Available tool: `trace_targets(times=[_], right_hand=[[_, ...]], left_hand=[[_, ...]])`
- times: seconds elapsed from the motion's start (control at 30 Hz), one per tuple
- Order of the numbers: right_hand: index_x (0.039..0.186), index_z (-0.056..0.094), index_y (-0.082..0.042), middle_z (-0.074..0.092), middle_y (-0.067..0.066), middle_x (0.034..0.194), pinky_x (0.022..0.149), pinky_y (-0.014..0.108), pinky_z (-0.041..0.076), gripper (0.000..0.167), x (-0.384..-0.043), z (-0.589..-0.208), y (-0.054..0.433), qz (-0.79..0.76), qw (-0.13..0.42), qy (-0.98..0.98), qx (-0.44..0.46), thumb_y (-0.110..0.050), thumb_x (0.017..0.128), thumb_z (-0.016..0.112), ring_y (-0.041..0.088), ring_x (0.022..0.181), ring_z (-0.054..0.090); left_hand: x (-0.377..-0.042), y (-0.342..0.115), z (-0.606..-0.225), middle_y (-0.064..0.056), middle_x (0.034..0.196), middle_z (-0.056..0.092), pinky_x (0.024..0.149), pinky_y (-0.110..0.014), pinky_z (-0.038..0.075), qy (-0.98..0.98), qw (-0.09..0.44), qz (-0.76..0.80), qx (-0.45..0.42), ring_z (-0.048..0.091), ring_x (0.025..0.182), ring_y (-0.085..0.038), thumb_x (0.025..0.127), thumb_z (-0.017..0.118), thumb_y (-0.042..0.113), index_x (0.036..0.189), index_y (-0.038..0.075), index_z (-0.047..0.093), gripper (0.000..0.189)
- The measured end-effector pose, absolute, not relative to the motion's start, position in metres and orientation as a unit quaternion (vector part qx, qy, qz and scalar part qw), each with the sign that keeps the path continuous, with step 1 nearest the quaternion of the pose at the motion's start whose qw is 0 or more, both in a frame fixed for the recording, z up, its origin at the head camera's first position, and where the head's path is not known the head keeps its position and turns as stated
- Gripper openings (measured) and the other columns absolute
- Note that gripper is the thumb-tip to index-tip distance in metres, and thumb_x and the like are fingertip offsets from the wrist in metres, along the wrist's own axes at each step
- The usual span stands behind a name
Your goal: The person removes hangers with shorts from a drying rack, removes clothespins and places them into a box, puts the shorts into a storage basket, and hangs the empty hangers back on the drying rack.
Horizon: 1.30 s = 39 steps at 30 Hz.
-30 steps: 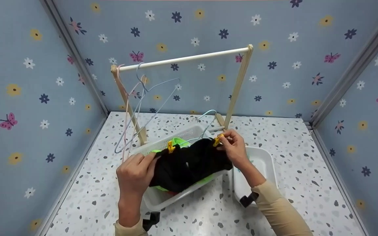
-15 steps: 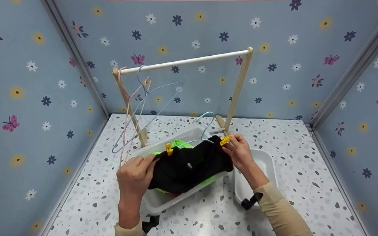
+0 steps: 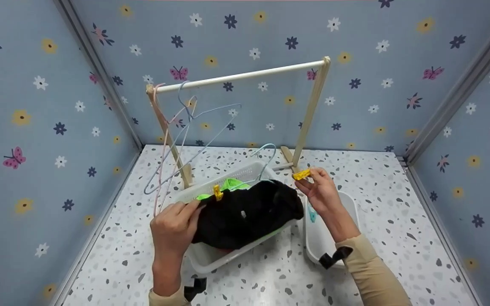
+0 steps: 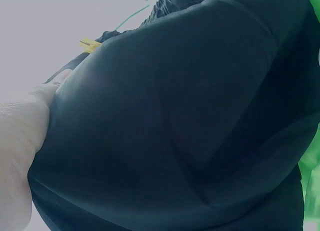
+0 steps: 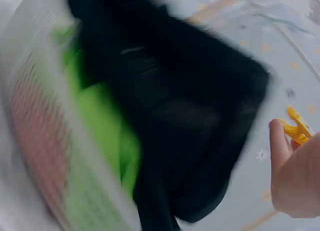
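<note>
A black garment (image 3: 245,216) hangs over the white basket, its near-left corner pinched by my left hand (image 3: 175,227). Close to that hand, a yellow clothespin (image 3: 217,193) is clipped on the garment's top edge beside a light-blue hanger (image 3: 266,159). My right hand (image 3: 323,193) pinches a second yellow clothespin (image 3: 301,174), held up off the cloth to the right. In the right wrist view that clothespin (image 5: 299,128) sits between thumb and finger, apart from the garment (image 5: 195,111). The left wrist view is mostly filled by dark cloth (image 4: 175,116).
The white basket (image 3: 204,267) holds bright green cloth (image 3: 233,183). Right of it stands a white tray (image 3: 319,242) with a teal clothespin (image 3: 312,214). Behind rises a rack (image 3: 245,76) bearing a pink hanger (image 3: 162,170) and a blue hanger (image 3: 211,108). Patterned walls enclose the table.
My right hand has taken the yellow clothespin off the garment's right end and moved right with it. That end of the garment has slumped. The left hand keeps its grip.
</note>
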State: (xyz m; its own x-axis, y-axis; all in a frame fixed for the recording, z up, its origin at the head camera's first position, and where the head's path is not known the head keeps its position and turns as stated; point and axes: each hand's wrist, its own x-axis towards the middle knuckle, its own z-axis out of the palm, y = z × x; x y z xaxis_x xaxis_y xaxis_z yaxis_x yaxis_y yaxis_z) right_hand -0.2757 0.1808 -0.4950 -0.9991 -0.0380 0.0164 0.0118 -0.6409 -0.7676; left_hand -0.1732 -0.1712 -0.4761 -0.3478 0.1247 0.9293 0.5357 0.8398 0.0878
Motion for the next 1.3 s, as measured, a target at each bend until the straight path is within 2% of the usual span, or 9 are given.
trace_targets(times=[0.1,0.2,0.4,0.53,0.7,0.9,1.07,1.17,1.3], right_hand=[[0.095,0.048,-0.004,0.056,0.015,0.099,0.08,0.041,0.054,0.012,-0.276,-0.491,0.191,-0.921,0.02,0.388,0.034,-0.011,0.104,0.043,0.033,0.085,0.07],[0.096,0.048,-0.003,0.057,0.014,0.097,0.078,0.042,0.055,0.011,-0.276,-0.492,0.197,-0.893,-0.005,0.449,0.037,-0.011,0.103,0.045,0.03,0.082,0.071],[0.103,0.049,0.001,0.058,0.013,0.095,0.071,0.038,0.057,0.014,-0.277,-0.503,0.206,-0.832,-0.05,0.553,0.009,-0.013,0.101,0.051,0.024,0.079,0.07],[0.115,0.048,0.006,0.055,0.014,0.1,0.069,0.037,0.057,0.026,-0.278,-0.51,0.213,-0.783,-0.056,0.619,-0.015,-0.015,0.101,0.053,0.026,0.085,0.068],[0.121,0.053,0.004,0.053,0.016,0.102,0.068,0.037,0.057,0.031,-0.278,-0.517,0.224,-0.723,-0.055,0.689,-0.019,-0.016,0.099,0.058,0.025,0.087,0.067],[0.124,0.058,-0.002,0.057,0.013,0.104,0.068,0.034,0.057,0.037,-0.282,-0.533,0.24,-0.654,-0.056,0.754,-0.007,-0.02,0.094,0.067,0.019,0.087,0.066],[0.126,0.059,-0.003,0.061,0.015,0.105,0.068,0.036,0.057,0.041,-0.288,-0.545,0.254,-0.618,-0.072,0.783,-0.005,-0.023,0.091,0.07,0.018,0.084,0.066],[0.121,0.061,-0.003,0.063,0.016,0.103,0.067,0.038,0.057,0.041,-0.291,-0.551,0.26,-0.593,-0.085,0.801,-0.005,-0.025,0.089,0.073,0.019,0.082,0.067],[0.113,0.064,-0.004,0.066,0.014,0.1,0.064,0.034,0.056,0.037,-0.295,-0.558,0.266,-0.543,-0.099,0.834,-0.012,-0.025,0.085,0.077,0.022,0.081,0.067]], left_hand=[[-0.175,-0.171,-0.477,-0.003,0.06,0.051,0.037,-0.036,0.032,-0.798,0.531,-0.197,-0.209,0.045,0.044,-0.022,0.089,0.067,0.017,0.09,0.008,0.076,0.013],[-0.177,-0.17,-0.477,-0.004,0.059,0.05,0.037,-0.036,0.033,-0.795,0.532,-0.201,-0.21,0.045,0.044,-0.023,0.089,0.066,0.017,0.089,0.007,0.076,0.013],[-0.178,-0.169,-0.477,-0.003,0.057,0.048,0.037,-0.035,0.03,-0.796,0.529,-0.204,-0.212,0.043,0.044,-0.022,0.091,0.065,0.017,0.087,0.007,0.075,0.015],[-0.178,-0.169,-0.476,-0.003,0.057,0.048,0.037,-0.034,0.031,-0.797,0.526,-0.207,-0.214,0.044,0.044,-0.021,0.092,0.065,0.017,0.087,0.007,0.075,0.015],[-0.179,-0.17,-0.474,-0.001,0.055,0.042,0.037,-0.033,0.027,-0.801,0.519,-0.208,-0.215,0.039,0.043,-0.019,0.088,0.068,0.016,0.086,0.006,0.074,0.011],[-0.179,-0.169,-0.474,-0.003,0.058,0.051,0.04,-0.037,0.039,-0.8,0.521,-0.211,-0.208,0.05,0.047,-0.023,0.086,0.07,0.015,0.086,0.006,0.074,0.011],[-0.179,-0.168,-0.475,-0.005,0.064,0.059,0.045,-0.039,0.045,-0.801,0.522,-0.216,-0.2,0.056,0.052,-0.025,0.085,0.071,0.016,0.085,0.005,0.074,0.011],[-0.178,-0.167,-0.476,-0.005,0.065,0.06,0.046,-0.038,0.046,-0.802,0.52,-0.22,-0.197,0.056,0.053,-0.024,0.086,0.071,0.017,0.085,0.005,0.074,0.013],[-0.177,-0.166,-0.478,-0.005,0.066,0.061,0.047,-0.038,0.047,-0.802,0.518,-0.224,-0.196,0.057,0.053,-0.024,0.086,0.071,0.018,0.085,0.005,0.074,0.013]])
